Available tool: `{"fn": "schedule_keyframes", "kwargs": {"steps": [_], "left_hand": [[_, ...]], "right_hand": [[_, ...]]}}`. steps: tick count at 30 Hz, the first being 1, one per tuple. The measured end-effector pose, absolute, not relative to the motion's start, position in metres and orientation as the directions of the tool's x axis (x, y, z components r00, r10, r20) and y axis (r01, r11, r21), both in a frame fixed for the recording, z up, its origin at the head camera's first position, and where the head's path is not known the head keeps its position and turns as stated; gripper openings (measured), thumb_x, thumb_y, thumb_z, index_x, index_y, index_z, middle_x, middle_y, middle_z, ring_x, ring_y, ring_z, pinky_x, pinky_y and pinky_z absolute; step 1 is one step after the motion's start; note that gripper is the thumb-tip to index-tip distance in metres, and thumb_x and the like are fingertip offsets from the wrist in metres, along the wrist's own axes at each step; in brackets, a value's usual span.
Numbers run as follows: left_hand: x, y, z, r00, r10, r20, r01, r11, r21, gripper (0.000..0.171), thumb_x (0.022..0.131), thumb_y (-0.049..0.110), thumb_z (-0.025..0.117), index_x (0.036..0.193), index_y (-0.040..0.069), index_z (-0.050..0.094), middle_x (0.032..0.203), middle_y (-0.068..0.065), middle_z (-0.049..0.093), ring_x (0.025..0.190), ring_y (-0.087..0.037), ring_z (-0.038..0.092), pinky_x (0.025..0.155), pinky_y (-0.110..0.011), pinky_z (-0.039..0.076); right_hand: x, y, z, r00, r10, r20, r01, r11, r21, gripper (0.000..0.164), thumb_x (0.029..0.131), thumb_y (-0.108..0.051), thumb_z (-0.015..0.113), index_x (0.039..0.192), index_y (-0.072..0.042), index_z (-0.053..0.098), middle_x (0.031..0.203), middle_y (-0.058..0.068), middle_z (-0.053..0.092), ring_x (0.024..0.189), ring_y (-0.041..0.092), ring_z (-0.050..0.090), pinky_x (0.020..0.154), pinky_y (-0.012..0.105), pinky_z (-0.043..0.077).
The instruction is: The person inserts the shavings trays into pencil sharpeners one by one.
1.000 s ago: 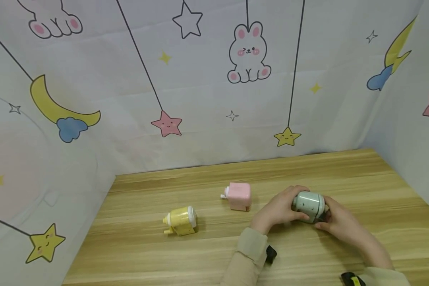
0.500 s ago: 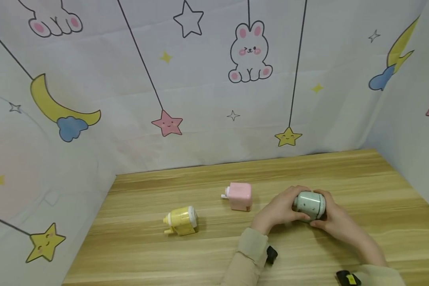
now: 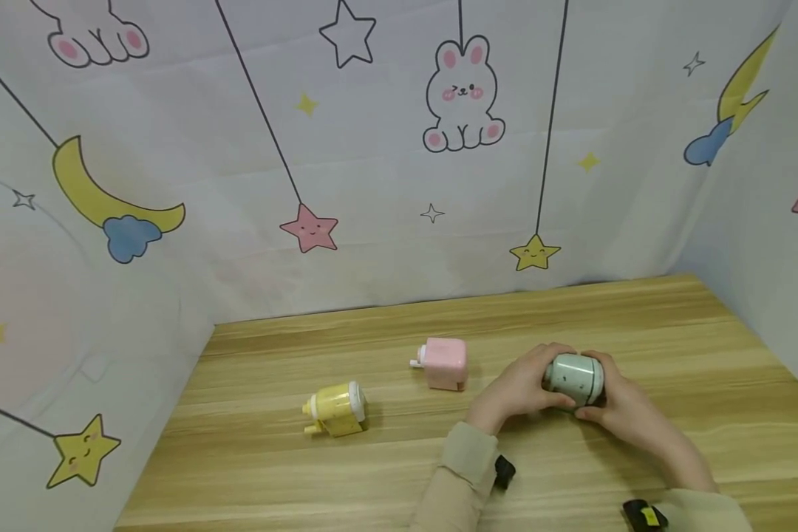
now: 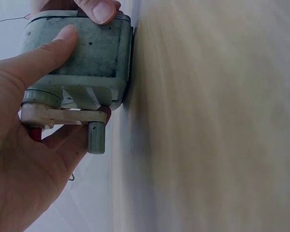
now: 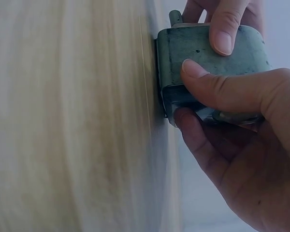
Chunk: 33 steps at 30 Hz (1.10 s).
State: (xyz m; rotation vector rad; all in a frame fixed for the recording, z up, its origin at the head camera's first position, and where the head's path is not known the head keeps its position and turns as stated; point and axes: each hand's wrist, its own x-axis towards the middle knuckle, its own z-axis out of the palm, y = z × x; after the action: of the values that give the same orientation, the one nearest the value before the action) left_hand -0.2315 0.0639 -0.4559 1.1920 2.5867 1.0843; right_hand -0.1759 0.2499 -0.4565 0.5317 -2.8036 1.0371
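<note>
A pale green hand-crank pencil sharpener point(image 3: 572, 375) with dark specks sits on the wooden table, held from both ends. My left hand point(image 3: 522, 380) grips its left end, the thumb lying along the body. In the left wrist view the crank point(image 4: 72, 116) with its small green knob point(image 4: 96, 137) sticks out below that thumb. My right hand point(image 3: 632, 408) clasps the opposite end, thumb on the body and fingers tucked round the other side. The right wrist view shows a dark recess in this end, partly covered by the right fingers point(image 5: 195, 133).
Left of my hands, a pink crank sharpener point(image 3: 445, 363) stands on the table point(image 3: 253, 488). Further left and nearer is a yellow sharpener point(image 3: 337, 408). A printed cloth point(image 3: 372, 162) with stars, moons and rabbits rises behind the table and along its sides.
My right hand has come leftward, closing in over the right end of the green sharpener. Over the last half second both hands and the sharpener have stayed almost still.
</note>
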Motion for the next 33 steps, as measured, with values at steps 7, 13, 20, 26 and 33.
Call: {"fn": "schedule_keyframes", "kwargs": {"steps": [7, 13, 20, 26, 33], "left_hand": [[-0.231, 0.063, -0.452, -0.701, 0.69, 0.18, 0.608, 0.447, 0.656, 0.067, 0.071, 0.032, 0.073, 0.129, 0.023, 0.04, 0.12, 0.003, 0.049, 0.095, -0.001, 0.044, 0.081, -0.017, 0.041], [-0.232, 0.063, -0.45, -0.697, 0.693, 0.183, 0.617, 0.449, 0.646, 0.068, 0.07, 0.032, 0.073, 0.129, 0.023, 0.039, 0.119, 0.002, 0.05, 0.095, -0.001, 0.044, 0.081, -0.016, 0.04], [-0.23, 0.065, -0.449, -0.701, 0.692, 0.173, 0.617, 0.467, 0.634, 0.07, 0.071, 0.033, 0.072, 0.131, 0.024, 0.038, 0.119, 0.002, 0.049, 0.095, -0.002, 0.044, 0.081, -0.017, 0.04], [-0.224, 0.064, -0.447, -0.754, 0.644, 0.13, 0.577, 0.554, 0.6, 0.079, 0.072, 0.041, 0.07, 0.139, 0.032, 0.028, 0.118, 0.002, 0.044, 0.09, -0.004, 0.046, 0.074, -0.021, 0.045], [-0.216, 0.062, -0.444, -0.77, 0.613, 0.175, 0.625, 0.669, 0.403, 0.083, 0.071, 0.05, 0.066, 0.14, 0.032, 0.024, 0.113, 0.003, 0.048, 0.088, -0.005, 0.044, 0.068, -0.02, 0.045]], "right_hand": [[-0.177, 0.249, -0.456, -0.93, -0.29, 0.228, -0.368, 0.701, -0.611, 0.082, 0.064, -0.005, 0.077, 0.128, 0.003, 0.027, 0.104, 0.032, 0.054, 0.088, 0.036, 0.054, 0.07, 0.054, 0.048], [-0.177, 0.249, -0.454, -0.929, -0.292, 0.229, -0.37, 0.691, -0.622, 0.076, 0.064, -0.005, 0.077, 0.123, 0.003, 0.03, 0.103, 0.03, 0.056, 0.088, 0.034, 0.055, 0.069, 0.052, 0.048], [-0.175, 0.25, -0.451, -0.926, -0.3, 0.231, -0.377, 0.68, -0.629, 0.072, 0.064, -0.004, 0.077, 0.12, 0.002, 0.032, 0.103, 0.03, 0.055, 0.087, 0.034, 0.055, 0.069, 0.052, 0.048], [-0.174, 0.251, -0.451, -0.931, -0.303, 0.202, -0.358, 0.669, -0.651, 0.073, 0.066, -0.01, 0.077, 0.122, 0.002, 0.031, 0.103, 0.029, 0.055, 0.086, 0.032, 0.055, 0.067, 0.049, 0.049], [-0.171, 0.254, -0.448, -0.937, -0.313, 0.152, -0.326, 0.635, -0.7, 0.072, 0.074, -0.023, 0.073, 0.126, 0.003, 0.03, 0.108, 0.03, 0.053, 0.088, 0.03, 0.056, 0.069, 0.047, 0.051]]}}
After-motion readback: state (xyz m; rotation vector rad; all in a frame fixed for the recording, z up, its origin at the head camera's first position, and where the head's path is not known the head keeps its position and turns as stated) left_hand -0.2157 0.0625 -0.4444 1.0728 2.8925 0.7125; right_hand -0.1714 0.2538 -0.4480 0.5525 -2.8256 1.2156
